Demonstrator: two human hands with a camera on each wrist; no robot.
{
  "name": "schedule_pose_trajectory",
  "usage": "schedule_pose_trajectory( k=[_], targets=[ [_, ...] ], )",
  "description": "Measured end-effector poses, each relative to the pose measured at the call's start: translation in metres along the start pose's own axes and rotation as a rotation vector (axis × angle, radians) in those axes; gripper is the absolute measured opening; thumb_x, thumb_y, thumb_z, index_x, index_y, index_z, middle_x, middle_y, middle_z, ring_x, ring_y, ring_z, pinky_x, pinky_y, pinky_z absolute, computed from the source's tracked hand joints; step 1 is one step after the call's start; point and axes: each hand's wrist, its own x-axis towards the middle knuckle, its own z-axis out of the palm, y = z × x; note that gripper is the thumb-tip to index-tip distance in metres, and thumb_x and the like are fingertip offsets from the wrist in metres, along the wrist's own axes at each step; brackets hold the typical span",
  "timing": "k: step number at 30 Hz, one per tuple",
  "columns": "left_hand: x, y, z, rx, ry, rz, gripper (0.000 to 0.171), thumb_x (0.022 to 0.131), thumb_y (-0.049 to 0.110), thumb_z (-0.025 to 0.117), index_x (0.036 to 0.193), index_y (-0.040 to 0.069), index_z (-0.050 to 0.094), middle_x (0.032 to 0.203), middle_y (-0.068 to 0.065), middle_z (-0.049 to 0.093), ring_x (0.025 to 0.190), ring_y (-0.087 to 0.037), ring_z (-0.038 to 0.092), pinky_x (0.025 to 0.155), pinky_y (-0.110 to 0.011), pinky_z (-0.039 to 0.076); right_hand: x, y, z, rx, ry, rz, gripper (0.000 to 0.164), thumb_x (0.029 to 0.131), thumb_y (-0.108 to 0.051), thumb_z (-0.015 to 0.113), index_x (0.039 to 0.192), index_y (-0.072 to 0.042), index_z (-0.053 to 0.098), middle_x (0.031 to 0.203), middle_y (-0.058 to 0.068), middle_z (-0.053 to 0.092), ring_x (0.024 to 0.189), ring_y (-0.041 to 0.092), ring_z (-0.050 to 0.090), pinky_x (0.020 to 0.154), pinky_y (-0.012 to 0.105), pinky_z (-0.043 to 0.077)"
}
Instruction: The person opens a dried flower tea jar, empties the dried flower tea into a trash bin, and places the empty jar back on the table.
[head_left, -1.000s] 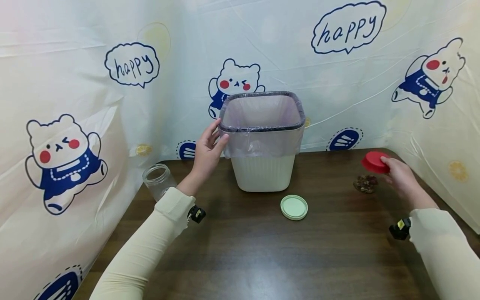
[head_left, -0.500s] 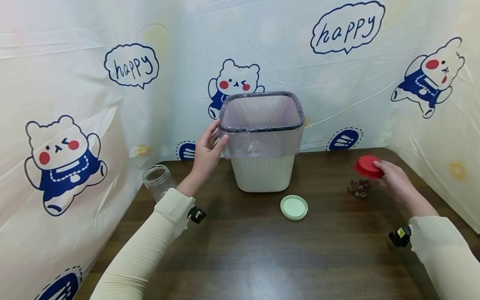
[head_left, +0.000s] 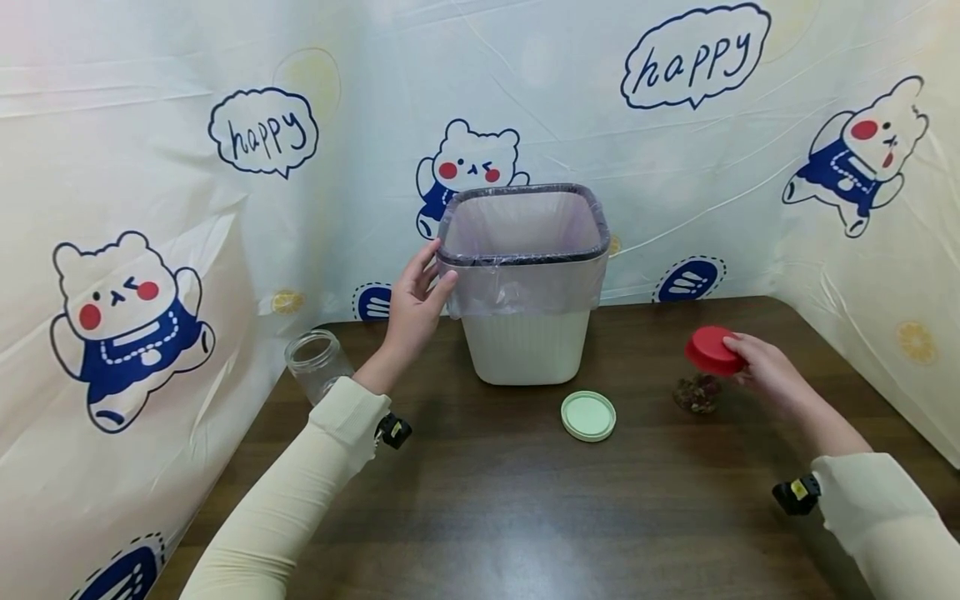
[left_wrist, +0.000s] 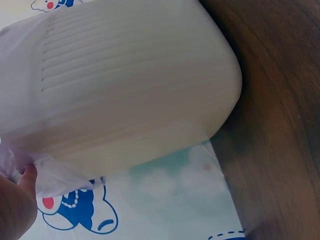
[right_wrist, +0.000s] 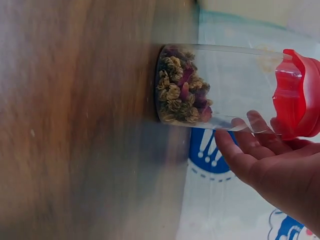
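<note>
My left hand [head_left: 412,312] holds the left side of a pale trash bin [head_left: 525,350], thumb on the front and fingers at the corner of the rim. A thin translucent bag [head_left: 525,287] lines the bin and folds over its edge. In the left wrist view, the thumb [left_wrist: 28,180] presses on the bag. My right hand [head_left: 768,371] grips a clear jar [right_wrist: 240,85] near its red lid [head_left: 714,350]. Dried flowers [right_wrist: 182,92], yellowish buds and dark red petals, fill the bottom part of the jar. It stands upright, its base right at the tabletop.
A light green round lid [head_left: 588,416] lies on the dark wooden table [head_left: 510,508] in front of the bin. An uncapped glass jar [head_left: 315,358] stands at the left, partly behind the left forearm. Printed cloth [head_left: 360,125] hangs behind and along both sides.
My right hand has brought the red-lidded jar leftward and closer to me across the table. The left hand and the bin have stayed in place.
</note>
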Motion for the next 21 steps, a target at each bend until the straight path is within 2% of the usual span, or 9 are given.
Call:
schedule_pose_trajectory(
  k=[3, 6, 10, 16, 21],
  targets=[
    [0.000, 0.001, 0.000, 0.005, 0.001, 0.001, 0.052, 0.099, 0.007, 0.055, 0.146, -0.005, 0.035, 0.152, -0.019, 0.032, 0.135, -0.033, 0.039, 0.105, -0.041, 0.037, -0.004, -0.004, 0.009, -0.059, -0.021, -0.008, 0.058, 0.105, -0.035, 0.038, 0.137, 0.012, 0.029, 0.085, -0.013, 0.054, 0.070, 0.004, 0.049, 0.063, 0.022, 0.045],
    [0.000, 0.002, 0.000, 0.012, 0.002, -0.002, 0.052, 0.099, 0.007, 0.054, 0.146, -0.005, 0.035, 0.153, -0.019, 0.032, 0.135, -0.033, 0.039, 0.105, -0.042, 0.037, -0.009, -0.008, 0.018, -0.119, -0.047, -0.022, 0.062, 0.106, -0.035, 0.035, 0.140, 0.015, 0.025, 0.090, -0.013, 0.053, 0.074, 0.003, 0.049, 0.067, 0.023, 0.046],
    [-0.001, 0.002, 0.000, 0.017, 0.003, -0.008, 0.052, 0.099, 0.008, 0.054, 0.146, -0.005, 0.035, 0.153, -0.019, 0.031, 0.135, -0.033, 0.039, 0.105, -0.042, 0.036, -0.015, -0.013, 0.032, -0.128, -0.094, -0.035, 0.062, 0.106, -0.034, 0.034, 0.141, 0.017, 0.025, 0.098, -0.010, 0.054, 0.082, 0.002, 0.053, 0.073, 0.024, 0.049],
    [0.000, 0.002, 0.000, 0.013, 0.007, -0.007, 0.051, 0.099, 0.008, 0.054, 0.146, -0.005, 0.035, 0.152, -0.018, 0.032, 0.135, -0.032, 0.039, 0.105, -0.042, 0.037, -0.023, -0.017, 0.056, -0.123, -0.155, -0.041, 0.060, 0.106, -0.033, 0.035, 0.142, 0.015, 0.027, 0.119, 0.010, 0.054, 0.092, 0.001, 0.055, 0.081, 0.024, 0.049],
    [-0.001, 0.003, 0.000, 0.012, 0.007, -0.013, 0.051, 0.099, 0.008, 0.054, 0.145, -0.005, 0.035, 0.153, -0.019, 0.032, 0.135, -0.033, 0.039, 0.105, -0.042, 0.037, -0.030, -0.020, 0.073, -0.111, -0.199, -0.057, 0.056, 0.106, -0.029, 0.037, 0.142, 0.014, 0.029, 0.122, 0.017, 0.053, 0.095, 0.006, 0.055, 0.082, 0.026, 0.049]
  ],
)
